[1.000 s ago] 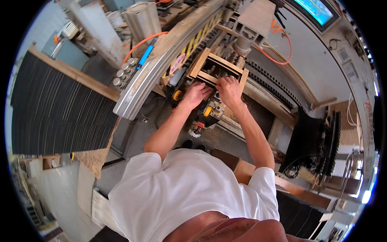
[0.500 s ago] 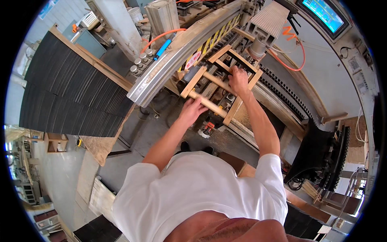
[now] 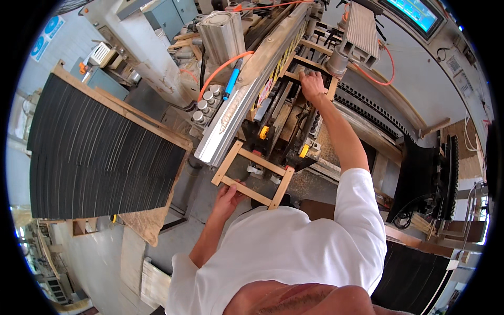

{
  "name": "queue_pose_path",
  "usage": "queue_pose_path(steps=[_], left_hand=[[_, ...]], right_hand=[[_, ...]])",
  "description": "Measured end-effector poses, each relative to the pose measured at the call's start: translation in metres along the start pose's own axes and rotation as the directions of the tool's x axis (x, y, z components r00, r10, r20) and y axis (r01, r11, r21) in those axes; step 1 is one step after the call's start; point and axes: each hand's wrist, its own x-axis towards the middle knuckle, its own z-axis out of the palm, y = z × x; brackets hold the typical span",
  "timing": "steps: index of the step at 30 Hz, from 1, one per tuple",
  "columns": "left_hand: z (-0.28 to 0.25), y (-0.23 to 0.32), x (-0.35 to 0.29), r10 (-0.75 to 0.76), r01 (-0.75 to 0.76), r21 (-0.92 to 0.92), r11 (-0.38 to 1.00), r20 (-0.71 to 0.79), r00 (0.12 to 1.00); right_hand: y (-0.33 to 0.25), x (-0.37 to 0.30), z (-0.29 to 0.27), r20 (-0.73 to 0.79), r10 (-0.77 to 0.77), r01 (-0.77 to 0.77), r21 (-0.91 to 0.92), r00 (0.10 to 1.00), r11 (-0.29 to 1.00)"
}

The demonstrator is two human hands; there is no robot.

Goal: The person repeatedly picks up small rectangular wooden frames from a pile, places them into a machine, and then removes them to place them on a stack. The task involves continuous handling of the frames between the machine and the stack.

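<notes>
Left hand [image 3: 229, 195] fingers pinch a pale rectangular wooden frame [image 3: 252, 174] at six o'clock; right hand [image 3: 313, 84] fingers curl on another wooden frame [image 3: 310, 52] at twelve.

Pale wood frame [image 3: 252, 174]; white shirt sleeve [image 3: 357, 210]; black ribbed stack [image 3: 94, 152]; orange hose [image 3: 220, 71]; blue marker [image 3: 231, 86].

Grey concrete floor [image 3: 105, 247] at lower left, black slatted stack [image 3: 94, 157] at left, lit screen [image 3: 417, 11] at upper right.
</notes>
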Motion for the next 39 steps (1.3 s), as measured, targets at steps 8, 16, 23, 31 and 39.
queue_pose_path(steps=[8, 16, 23, 31, 39], left_hand=[[-0.038, 0.0, 0.0, 0.087, -0.092, -0.019, 0.996, -0.189, 0.978], [-0.034, -0.024, 0.003, 0.129, -0.155, -0.065, 0.986, -0.3, 0.945], [-0.024, -0.049, 0.03, 0.104, -0.146, -0.088, 0.985, -0.369, 0.924], [-0.024, -0.073, 0.037, 0.108, -0.145, -0.069, 0.987, -0.382, 0.918], [-0.019, -0.085, 0.032, 0.127, -0.186, -0.08, 0.979, -0.471, 0.873]], right_hand=[[0.033, 0.064, 0.016, 0.212, 0.07, -0.014, -0.251, 0.975, 0.968], [0.061, 0.104, 0.032, 0.262, 0.016, 0.025, -0.152, 0.965, 0.988], [0.075, 0.114, 0.038, 0.263, -0.016, 0.03, -0.049, 0.965, 0.998], [0.076, 0.111, 0.024, 0.259, -0.073, 0.051, 0.092, 0.963, 0.994], [0.079, 0.111, 0.035, 0.204, -0.063, 0.036, 0.132, 0.977, 0.991]])
